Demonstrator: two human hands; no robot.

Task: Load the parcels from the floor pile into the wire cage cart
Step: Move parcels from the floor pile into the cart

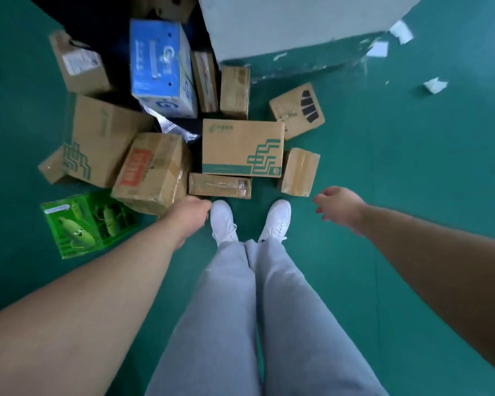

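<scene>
The floor is teal green. The middle box is brown with a teal stepped pattern (the left box shows the same). The taped box has a red label, and the right box has black bars. The blue box has white lettering. The pack is bright green, the shoes white, the trousers grey.

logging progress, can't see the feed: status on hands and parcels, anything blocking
Left hand low by the red-label box, grip hidden. Right hand open, holding nothing. Parcel pile on the floor, none seen lifted. Cage cart not in view.
</scene>
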